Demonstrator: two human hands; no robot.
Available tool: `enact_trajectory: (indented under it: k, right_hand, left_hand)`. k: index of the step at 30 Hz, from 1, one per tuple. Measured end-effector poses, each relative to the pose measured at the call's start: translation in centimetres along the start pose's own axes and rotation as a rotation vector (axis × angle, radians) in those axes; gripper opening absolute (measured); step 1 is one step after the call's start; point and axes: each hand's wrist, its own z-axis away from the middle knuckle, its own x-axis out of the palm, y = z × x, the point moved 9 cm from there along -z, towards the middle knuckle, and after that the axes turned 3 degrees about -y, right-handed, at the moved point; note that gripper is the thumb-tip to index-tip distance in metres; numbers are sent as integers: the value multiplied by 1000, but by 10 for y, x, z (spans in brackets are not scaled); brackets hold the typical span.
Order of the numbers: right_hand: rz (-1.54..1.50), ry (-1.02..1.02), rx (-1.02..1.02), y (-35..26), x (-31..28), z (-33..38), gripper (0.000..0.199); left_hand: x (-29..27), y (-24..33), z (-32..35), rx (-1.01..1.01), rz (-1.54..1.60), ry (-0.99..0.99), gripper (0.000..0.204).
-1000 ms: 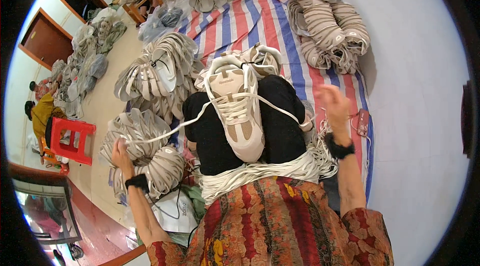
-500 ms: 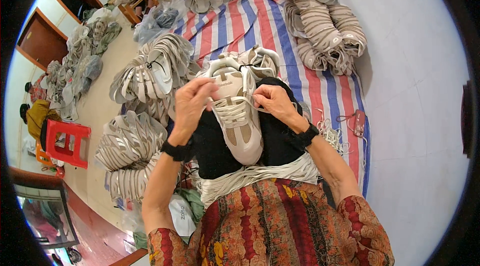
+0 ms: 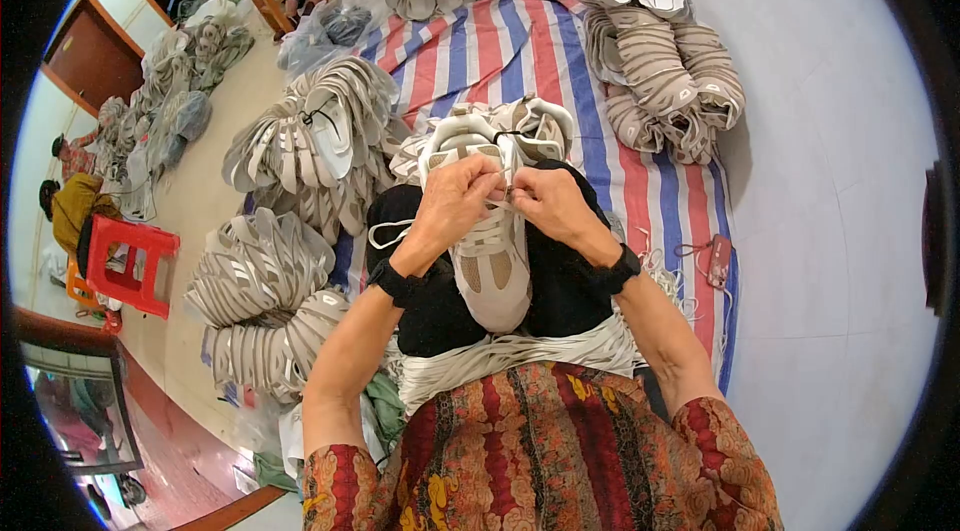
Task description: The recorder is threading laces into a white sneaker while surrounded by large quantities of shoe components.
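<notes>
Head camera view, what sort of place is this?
Probably a small shoe workshop: bundled shoe pieces rest on a striped sheet, and the left hand and right hand are at a beige sneaker, with many white laces bunched nearby.

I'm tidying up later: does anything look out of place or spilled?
Mildly, the loose laces on the striped sheet, right of the lap: they lie tangled, while the lap bundle runs roughly parallel. The shoe's visible part shows no damage.
</notes>
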Motion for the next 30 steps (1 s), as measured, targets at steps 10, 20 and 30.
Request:
enact_trajectory:
  k: [10,20,30]
  right_hand:
    - [4,163,-190,-47,-25,-7,16]
    - [236,-54,-355,-84,44,-27,8]
    - [220,-141,-427,-90,43,-25,16]
  left_hand:
    - [-91,-28,55,159,224,614,13]
    - [-49,-86,62,-134,381,163,11]
    - [-59,-60,57,33,-59,213,14]
